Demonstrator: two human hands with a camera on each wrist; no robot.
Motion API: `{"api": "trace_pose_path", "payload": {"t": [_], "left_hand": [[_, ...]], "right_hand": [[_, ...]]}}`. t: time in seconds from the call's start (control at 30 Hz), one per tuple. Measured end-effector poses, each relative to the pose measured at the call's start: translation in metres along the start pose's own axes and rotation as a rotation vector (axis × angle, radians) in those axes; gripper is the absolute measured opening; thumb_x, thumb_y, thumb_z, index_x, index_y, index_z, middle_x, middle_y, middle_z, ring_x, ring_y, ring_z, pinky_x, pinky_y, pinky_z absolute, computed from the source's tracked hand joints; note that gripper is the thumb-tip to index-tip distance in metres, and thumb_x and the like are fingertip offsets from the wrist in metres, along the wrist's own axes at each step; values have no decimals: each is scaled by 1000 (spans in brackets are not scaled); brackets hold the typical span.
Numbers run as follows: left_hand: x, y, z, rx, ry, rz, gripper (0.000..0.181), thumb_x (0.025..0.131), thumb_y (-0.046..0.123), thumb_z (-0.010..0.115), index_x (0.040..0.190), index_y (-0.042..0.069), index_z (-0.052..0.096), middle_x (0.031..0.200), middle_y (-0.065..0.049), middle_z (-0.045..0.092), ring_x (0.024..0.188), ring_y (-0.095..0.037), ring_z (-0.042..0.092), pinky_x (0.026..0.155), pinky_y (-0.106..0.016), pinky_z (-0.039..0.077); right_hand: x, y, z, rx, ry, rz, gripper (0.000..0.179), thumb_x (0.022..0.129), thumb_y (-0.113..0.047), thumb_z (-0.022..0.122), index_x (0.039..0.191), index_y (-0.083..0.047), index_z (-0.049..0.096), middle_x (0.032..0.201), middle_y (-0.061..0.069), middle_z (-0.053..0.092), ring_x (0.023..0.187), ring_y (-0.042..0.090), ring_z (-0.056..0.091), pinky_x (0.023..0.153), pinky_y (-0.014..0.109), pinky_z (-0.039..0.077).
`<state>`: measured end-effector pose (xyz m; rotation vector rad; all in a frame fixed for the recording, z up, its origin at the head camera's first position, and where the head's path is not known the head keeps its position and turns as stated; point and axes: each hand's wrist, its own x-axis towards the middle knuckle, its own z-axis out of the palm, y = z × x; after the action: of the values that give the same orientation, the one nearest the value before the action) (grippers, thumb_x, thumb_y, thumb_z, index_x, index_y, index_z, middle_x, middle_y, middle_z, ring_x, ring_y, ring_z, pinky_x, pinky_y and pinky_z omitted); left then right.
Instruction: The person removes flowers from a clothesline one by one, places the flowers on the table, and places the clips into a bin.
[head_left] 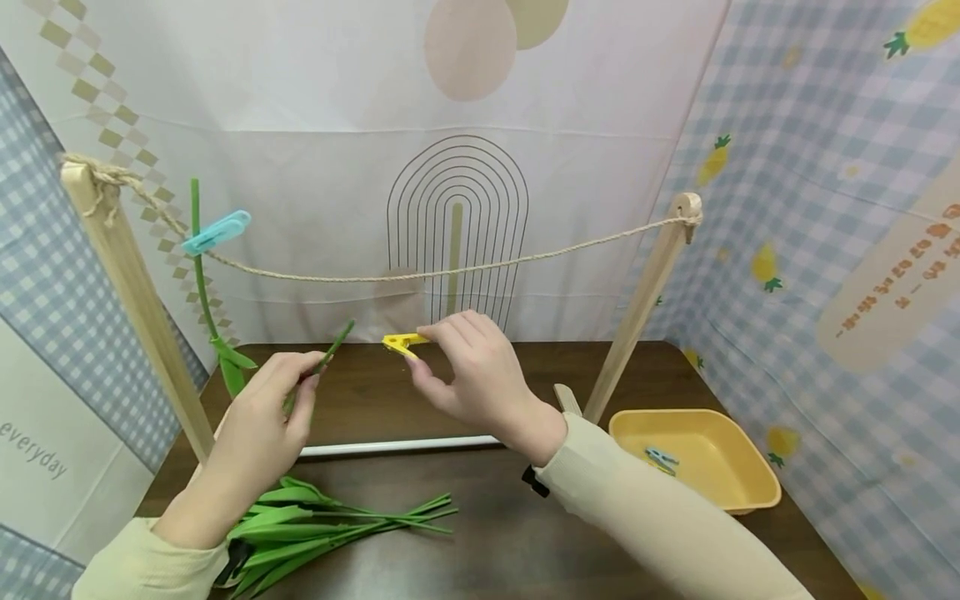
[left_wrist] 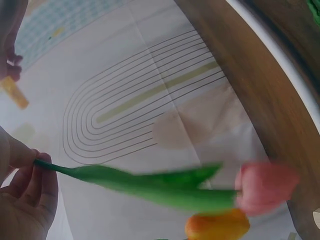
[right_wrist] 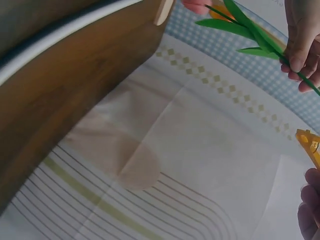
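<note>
My left hand [head_left: 262,417] pinches the stem [head_left: 336,346] of an artificial tulip, whose pink bloom [left_wrist: 265,187] points downward, away from the fingers. Facing it, my right hand [head_left: 480,375] holds a yellow clothespin [head_left: 401,341] by its handles, a short gap from the stem. Both hands are below a sagging twine line [head_left: 450,271]. Near the line's left end a light blue clothespin [head_left: 217,232] clips another green stem [head_left: 201,292], which hangs head down. A yellow-orange bloom [left_wrist: 218,225] shows behind the pink one in the left wrist view.
Wooden posts [head_left: 135,308] hold the twine at both sides, with a white bar [head_left: 397,447] low between them. Several green stems with leaves [head_left: 300,525] lie on the dark table by the left forearm. A yellow basin [head_left: 697,417] at right contains clothespins [head_left: 662,460].
</note>
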<state>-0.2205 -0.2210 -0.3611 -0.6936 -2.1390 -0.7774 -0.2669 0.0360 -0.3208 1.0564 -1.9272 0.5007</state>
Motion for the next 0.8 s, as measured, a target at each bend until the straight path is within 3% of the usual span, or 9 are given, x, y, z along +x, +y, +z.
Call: {"api": "trace_pose_path", "payload": {"t": [0.5, 0.6, 0.67, 0.73, 0.8], "left_hand": [[-12, 3, 9, -36, -39, 74, 39, 80, -12, 63, 116, 1, 65, 101, -6, 63, 89, -20, 60, 73, -26, 45], [-17, 2, 12, -38, -69, 66, 33, 85, -7, 61, 117, 2, 65, 101, -5, 63, 89, -20, 60, 73, -23, 45], [-20, 3, 13, -32, -103, 58, 24, 95, 7, 57, 117, 3, 65, 102, -4, 62, 90, -18, 59, 74, -20, 45], [-24, 4, 15, -27, -142, 50, 28, 102, 20, 49, 118, 6, 65, 103, -2, 61, 90, -15, 58, 73, -19, 44], [-27, 4, 17, -8, -173, 48, 26, 101, 20, 51, 119, 8, 66, 104, 1, 60, 90, -13, 57, 71, -20, 46]], "right_hand": [[-55, 19, -5, -7, -76, 133, 25, 85, -24, 67, 100, -4, 67, 90, 4, 66, 81, 21, 58, 74, 34, 48], [-63, 24, -10, -6, -92, 158, 25, 85, -23, 67, 101, -4, 67, 92, 4, 66, 83, 22, 59, 77, 35, 48], [-69, 29, -13, -5, -99, 179, 25, 85, -22, 68, 102, -4, 67, 93, 5, 67, 85, 23, 59, 79, 36, 48], [-76, 33, -17, -10, -104, 200, 25, 85, -22, 68, 102, -4, 66, 93, 6, 67, 85, 23, 59, 79, 36, 48], [-82, 36, -21, -19, -110, 221, 26, 84, -22, 69, 102, -4, 66, 92, 5, 66, 85, 23, 59, 78, 37, 48]]}}
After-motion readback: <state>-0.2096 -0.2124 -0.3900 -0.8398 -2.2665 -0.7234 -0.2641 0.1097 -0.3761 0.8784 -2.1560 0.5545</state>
